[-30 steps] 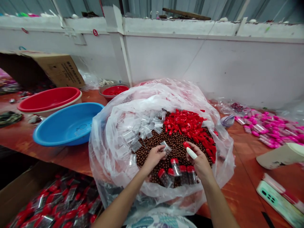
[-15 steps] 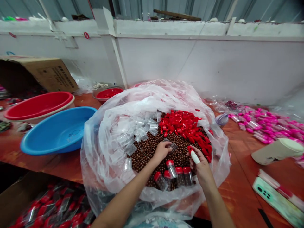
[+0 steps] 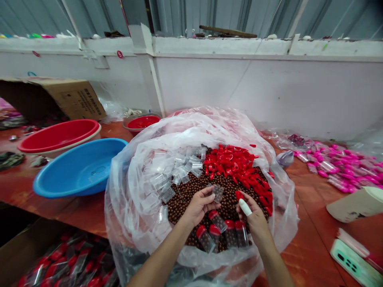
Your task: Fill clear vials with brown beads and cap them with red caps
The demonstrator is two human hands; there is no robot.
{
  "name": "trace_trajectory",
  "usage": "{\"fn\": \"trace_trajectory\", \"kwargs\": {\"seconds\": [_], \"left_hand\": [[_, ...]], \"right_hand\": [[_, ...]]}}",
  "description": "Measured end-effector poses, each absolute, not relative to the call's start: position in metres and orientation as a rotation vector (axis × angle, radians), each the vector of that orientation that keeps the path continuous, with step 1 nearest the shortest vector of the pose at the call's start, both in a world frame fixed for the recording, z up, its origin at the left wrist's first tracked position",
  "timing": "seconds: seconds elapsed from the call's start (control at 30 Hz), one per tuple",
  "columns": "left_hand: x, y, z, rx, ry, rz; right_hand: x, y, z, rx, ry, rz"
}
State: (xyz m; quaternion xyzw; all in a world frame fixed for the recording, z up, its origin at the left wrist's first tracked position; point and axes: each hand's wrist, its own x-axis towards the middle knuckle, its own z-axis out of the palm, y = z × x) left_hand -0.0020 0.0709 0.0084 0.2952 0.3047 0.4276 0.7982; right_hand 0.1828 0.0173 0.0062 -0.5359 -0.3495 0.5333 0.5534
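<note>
Nearest the camera, at the near edge of the bag [image 3: 125, 191], four capped vials [image 3: 223, 233] lie side by side on the brown beads [image 3: 191, 191], red lids on and beads inside, so that much looks done. Just above them the left hand [image 3: 199, 205] pinches a clear vial [image 3: 218, 193] between thumb and fingertips, mouth toward the right hand [image 3: 254, 217], which closes thumb and a white-taped forefinger on a red cap [image 3: 239, 195]; vial and cap are near each other but apart (I cannot tell how full the vial is). Capping this one is, by my judgement, the step in hand. Farther into the bag lie a heap of empty vials [image 3: 176, 167] on the left and a pile of red caps [image 3: 236, 165] on the right, so a great deal seems left. Left of the bag stand a blue basin [image 3: 77, 169] and, beyond it, a red basin [image 3: 56, 133]; behind the bag rises a white wall [image 3: 269, 87]
</note>
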Motion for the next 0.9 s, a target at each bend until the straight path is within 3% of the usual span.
{"fn": "trace_trajectory", "kwargs": {"seconds": [0.43,0.9], "left_hand": [[-0.02,0.048,0.023,0.607,0.748,1.009],[-0.019,0.039,0.022,0.641,0.781,0.945]], "right_hand": [[0.171,0.014,-0.008,-1.394,-0.934,1.195],[0.154,0.016,0.009,-1.364,-0.99,1.131]]}}
